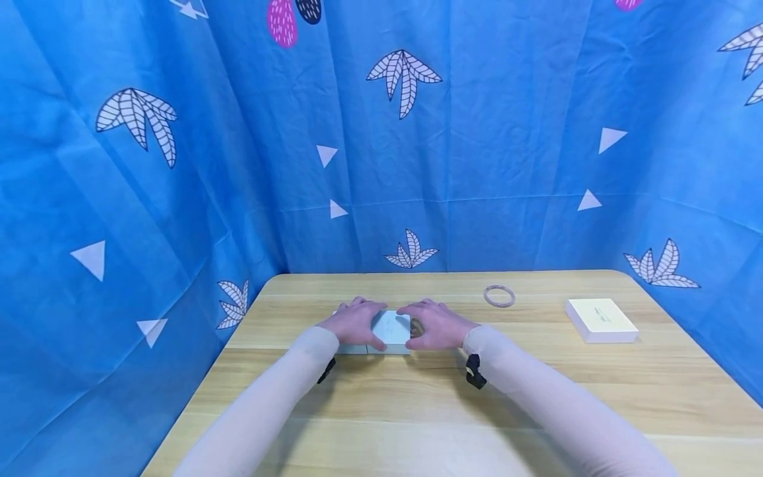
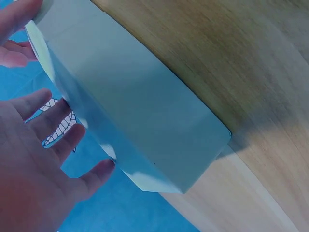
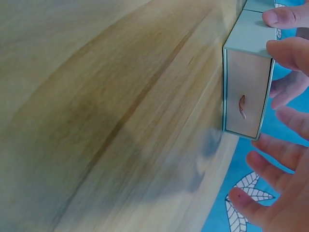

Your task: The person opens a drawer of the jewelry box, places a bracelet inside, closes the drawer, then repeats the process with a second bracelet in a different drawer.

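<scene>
A long pale blue-green box [image 1: 392, 328] lies across the table at its middle, between both hands. My left hand [image 1: 356, 324] grips its left part, thumb at the near side; in the left wrist view the fingertips [image 2: 107, 166] touch the far edge. At the right end my right hand [image 1: 440, 325] holds it, thumb on the near edge, other fingers spread towards the far side. That end has a pale drawer front [image 3: 247, 87] with a small copper-coloured pull loop [image 3: 242, 106]. A seam crosses the near side; whether it is one box or two I cannot tell.
A thin pale purple ring [image 1: 499, 296] lies to the right, towards the table's back. Farther right stands a white box [image 1: 602, 320] with faint print on its lid. Behind the wooden table [image 1: 381, 411] hangs a blue patterned curtain [image 1: 489, 146].
</scene>
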A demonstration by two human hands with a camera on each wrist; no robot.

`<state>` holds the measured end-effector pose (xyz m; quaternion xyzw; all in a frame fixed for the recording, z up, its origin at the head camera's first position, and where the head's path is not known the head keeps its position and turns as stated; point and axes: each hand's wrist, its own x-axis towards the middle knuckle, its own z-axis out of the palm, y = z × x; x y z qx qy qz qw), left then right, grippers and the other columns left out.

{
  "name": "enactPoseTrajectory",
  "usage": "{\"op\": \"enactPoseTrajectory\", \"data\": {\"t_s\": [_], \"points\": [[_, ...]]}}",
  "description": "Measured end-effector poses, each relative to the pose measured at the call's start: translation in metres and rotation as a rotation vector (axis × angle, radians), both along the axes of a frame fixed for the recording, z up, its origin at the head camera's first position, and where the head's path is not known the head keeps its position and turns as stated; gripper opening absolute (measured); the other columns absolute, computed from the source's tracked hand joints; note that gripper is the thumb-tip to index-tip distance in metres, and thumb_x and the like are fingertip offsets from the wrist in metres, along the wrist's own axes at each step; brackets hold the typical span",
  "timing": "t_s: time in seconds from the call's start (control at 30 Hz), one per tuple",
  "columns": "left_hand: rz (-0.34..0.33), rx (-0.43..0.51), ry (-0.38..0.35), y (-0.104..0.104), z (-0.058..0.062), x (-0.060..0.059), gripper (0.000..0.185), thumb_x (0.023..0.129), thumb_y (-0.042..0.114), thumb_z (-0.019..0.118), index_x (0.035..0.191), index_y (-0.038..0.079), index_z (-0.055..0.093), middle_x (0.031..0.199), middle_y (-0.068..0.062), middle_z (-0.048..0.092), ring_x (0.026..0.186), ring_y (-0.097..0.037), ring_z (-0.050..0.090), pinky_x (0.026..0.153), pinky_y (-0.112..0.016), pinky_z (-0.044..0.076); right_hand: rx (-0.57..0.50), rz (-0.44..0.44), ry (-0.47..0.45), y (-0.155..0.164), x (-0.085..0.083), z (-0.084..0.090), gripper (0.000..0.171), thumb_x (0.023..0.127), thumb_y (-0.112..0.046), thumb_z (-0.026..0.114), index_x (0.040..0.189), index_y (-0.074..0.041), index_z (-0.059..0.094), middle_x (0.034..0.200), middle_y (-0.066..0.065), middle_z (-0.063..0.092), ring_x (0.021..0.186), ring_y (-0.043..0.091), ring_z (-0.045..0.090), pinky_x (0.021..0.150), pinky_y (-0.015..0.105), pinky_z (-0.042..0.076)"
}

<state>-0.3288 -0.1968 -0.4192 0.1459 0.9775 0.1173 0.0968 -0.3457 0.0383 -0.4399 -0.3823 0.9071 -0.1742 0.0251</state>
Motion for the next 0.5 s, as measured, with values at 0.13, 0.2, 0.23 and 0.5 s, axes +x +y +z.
{"op": "enactPoseTrajectory", "data": {"t_s": [0.13,0.2,0.23,0.5], "points": [[0.007,-0.006,-0.007,0.0001,-0.0006,-0.0003,0.097,0.069,0.055,0.085,0.152,0.023,0.046,0.146,0.001,0.053,0.13,-0.022,0.041,0.113,-0.06,0.029,-0.002,-0.001,-0.003,0.0001,0.0014,0.001,0.077,0.082,-0.049,0.078,0.148,-0.022,0.05,0.149,0.002,0.055,0.134,0.027,0.048,0.11,0.059,0.038],[0.01,-0.011,-0.009,0.0,-0.001,-0.0002,0.097,0.07,0.055,0.085,0.152,0.023,0.046,0.147,0.001,0.052,0.131,-0.023,0.041,0.114,-0.06,0.029,-0.003,0.0,-0.006,0.0001,0.0017,0.0011,0.077,0.082,-0.048,0.078,0.148,-0.022,0.05,0.149,0.002,0.054,0.134,0.027,0.048,0.11,0.059,0.038],[0.011,-0.011,-0.01,-0.0001,-0.0009,-0.0001,0.097,0.07,0.055,0.085,0.152,0.024,0.046,0.148,0.001,0.051,0.131,-0.023,0.041,0.114,-0.06,0.029,-0.004,0.0,-0.007,0.0,0.0017,0.0011,0.077,0.082,-0.048,0.078,0.148,-0.022,0.05,0.149,0.002,0.054,0.134,0.027,0.048,0.11,0.059,0.038],[0.017,-0.015,-0.014,-0.0002,-0.0011,0.0,0.098,0.069,0.056,0.085,0.153,0.025,0.045,0.147,0.001,0.051,0.131,-0.024,0.04,0.114,-0.062,0.028,-0.007,0.012,-0.009,0.001,0.0011,-0.0003,0.077,0.083,-0.049,0.077,0.149,-0.023,0.049,0.149,0.002,0.054,0.135,0.027,0.048,0.109,0.061,0.038]]}}
